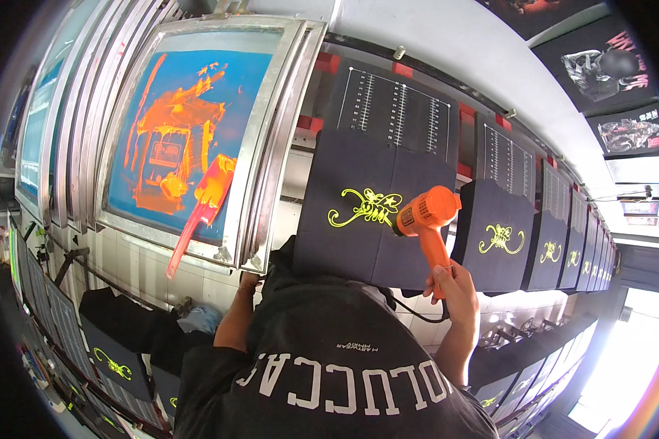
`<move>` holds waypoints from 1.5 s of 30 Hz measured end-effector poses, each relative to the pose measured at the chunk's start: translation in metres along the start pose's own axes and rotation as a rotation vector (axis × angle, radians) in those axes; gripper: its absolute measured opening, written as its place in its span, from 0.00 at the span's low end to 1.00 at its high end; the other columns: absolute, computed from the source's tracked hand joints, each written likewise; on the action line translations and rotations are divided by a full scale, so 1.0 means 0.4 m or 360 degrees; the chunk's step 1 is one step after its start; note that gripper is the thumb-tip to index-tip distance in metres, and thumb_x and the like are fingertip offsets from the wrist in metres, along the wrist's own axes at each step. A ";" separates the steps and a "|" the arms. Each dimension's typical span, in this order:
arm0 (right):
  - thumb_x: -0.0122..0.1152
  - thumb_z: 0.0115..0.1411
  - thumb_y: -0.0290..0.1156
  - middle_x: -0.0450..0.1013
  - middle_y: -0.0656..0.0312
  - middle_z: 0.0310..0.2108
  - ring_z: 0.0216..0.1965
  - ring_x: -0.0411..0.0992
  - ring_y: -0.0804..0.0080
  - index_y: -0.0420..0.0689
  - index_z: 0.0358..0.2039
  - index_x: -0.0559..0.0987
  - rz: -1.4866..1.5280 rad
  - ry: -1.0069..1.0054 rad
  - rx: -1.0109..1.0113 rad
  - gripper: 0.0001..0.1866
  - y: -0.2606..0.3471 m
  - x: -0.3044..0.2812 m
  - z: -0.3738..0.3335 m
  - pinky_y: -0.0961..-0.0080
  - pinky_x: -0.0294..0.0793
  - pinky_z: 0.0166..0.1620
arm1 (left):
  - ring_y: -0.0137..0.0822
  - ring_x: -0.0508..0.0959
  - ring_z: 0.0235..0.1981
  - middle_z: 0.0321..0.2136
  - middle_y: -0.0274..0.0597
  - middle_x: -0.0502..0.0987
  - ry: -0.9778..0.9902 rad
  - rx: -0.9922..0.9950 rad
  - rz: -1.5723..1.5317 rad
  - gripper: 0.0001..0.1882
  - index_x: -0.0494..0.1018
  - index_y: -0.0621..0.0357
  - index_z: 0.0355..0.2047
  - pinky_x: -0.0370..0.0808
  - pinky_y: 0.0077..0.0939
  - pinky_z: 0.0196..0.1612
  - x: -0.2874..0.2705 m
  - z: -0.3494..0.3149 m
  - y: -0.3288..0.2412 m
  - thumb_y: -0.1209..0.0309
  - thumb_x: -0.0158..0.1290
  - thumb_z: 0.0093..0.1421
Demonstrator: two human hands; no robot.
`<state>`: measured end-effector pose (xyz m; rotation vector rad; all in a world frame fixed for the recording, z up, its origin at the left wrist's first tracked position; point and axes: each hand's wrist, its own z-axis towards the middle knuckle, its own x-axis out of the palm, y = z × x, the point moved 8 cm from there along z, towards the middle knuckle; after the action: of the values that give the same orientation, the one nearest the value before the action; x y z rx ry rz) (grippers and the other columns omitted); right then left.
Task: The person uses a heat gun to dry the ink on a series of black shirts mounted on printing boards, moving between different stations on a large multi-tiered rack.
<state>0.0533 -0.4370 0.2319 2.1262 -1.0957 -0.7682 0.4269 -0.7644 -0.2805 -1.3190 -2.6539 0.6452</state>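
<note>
My right hand [458, 287] is wrapped round the handle of an orange hair dryer [430, 211]. The dryer's dark nozzle points left, over a black fabric piece [342, 247] spread on a board. Close to the nozzle is a neon-yellow curling print [371, 207] on that fabric. My left hand [250, 279] is low beside the near corner of a stack of metal-framed printing screens [273, 139]; its fingers are mostly hidden. On the top screen's blue mesh, smeared with orange ink, lies a red ink spatula [187, 241].
Further boards with black fabric and yellow prints [501, 238] run off to the right. More frames [66, 132] stand at left. Behind me are other boards with printed fabric [113, 358]. A black cord [417, 314] hangs below the dryer. Printed dark shirts [630, 132] lie at far right.
</note>
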 end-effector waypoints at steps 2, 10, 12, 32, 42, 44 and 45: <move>0.55 0.65 0.35 0.71 0.64 0.25 0.22 0.73 0.79 0.36 0.42 0.73 -0.0076 -0.0064 0.0005 0.14 -0.005 -0.010 -0.014 0.84 0.71 0.23 | 0.31 0.80 0.30 0.41 0.32 0.78 -0.0018 -0.0036 -0.0190 0.17 0.66 0.44 0.55 0.71 0.25 0.25 -0.007 -0.036 -0.028 0.58 0.41 0.68; 0.55 0.65 0.35 0.72 0.64 0.26 0.23 0.72 0.79 0.36 0.41 0.73 -0.0040 0.0175 -0.0111 0.13 0.022 0.066 0.056 0.83 0.69 0.23 | 0.36 0.73 0.23 0.28 0.44 0.76 -0.1498 0.0289 -0.1690 0.27 0.68 0.60 0.42 0.71 0.31 0.27 -0.263 -0.198 -0.053 0.49 0.31 0.68; 0.56 0.65 0.35 0.72 0.64 0.26 0.23 0.73 0.79 0.36 0.42 0.73 -0.0039 0.0323 -0.0096 0.14 0.057 0.092 0.063 0.82 0.70 0.24 | 0.36 0.72 0.24 0.23 0.45 0.74 -0.1630 0.0151 -0.1983 0.28 0.69 0.62 0.42 0.70 0.33 0.27 -0.348 -0.263 -0.038 0.50 0.31 0.68; 0.55 0.65 0.35 0.72 0.63 0.28 0.25 0.73 0.78 0.35 0.45 0.73 -0.0360 0.0723 -0.0017 0.16 0.086 0.130 0.080 0.81 0.71 0.26 | 0.34 0.70 0.21 0.22 0.43 0.73 -0.2308 0.0414 -0.1764 0.17 0.74 0.63 0.33 0.67 0.28 0.23 -0.528 -0.764 0.046 0.61 0.44 0.61; 0.55 0.65 0.36 0.71 0.63 0.29 0.25 0.73 0.78 0.35 0.47 0.71 -0.0498 0.0959 -0.0123 0.17 0.104 0.199 0.063 0.82 0.71 0.26 | 0.38 0.77 0.28 0.34 0.47 0.76 -0.2380 0.0529 -0.1608 0.21 0.72 0.65 0.43 0.73 0.26 0.29 -0.499 -0.899 0.075 0.59 0.40 0.66; 0.55 0.64 0.36 0.71 0.63 0.29 0.25 0.73 0.78 0.35 0.46 0.71 -0.0520 0.1002 -0.0096 0.17 0.102 0.203 0.077 0.82 0.71 0.26 | 0.38 0.78 0.29 0.34 0.48 0.77 -0.2514 0.0518 -0.1575 0.20 0.72 0.65 0.42 0.74 0.25 0.30 -0.493 -0.920 0.098 0.60 0.40 0.66; 0.55 0.64 0.36 0.72 0.63 0.29 0.25 0.73 0.78 0.35 0.46 0.71 -0.0543 0.1001 -0.0111 0.17 0.105 0.210 0.076 0.82 0.71 0.26 | 0.38 0.78 0.30 0.35 0.48 0.77 -0.2632 0.0476 -0.1751 0.19 0.72 0.64 0.43 0.74 0.25 0.31 -0.486 -0.936 0.126 0.61 0.40 0.66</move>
<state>0.0516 -0.5354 0.2255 2.2843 -0.3766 -0.2290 0.6883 -0.7683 0.0544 1.4442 -3.0222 2.2223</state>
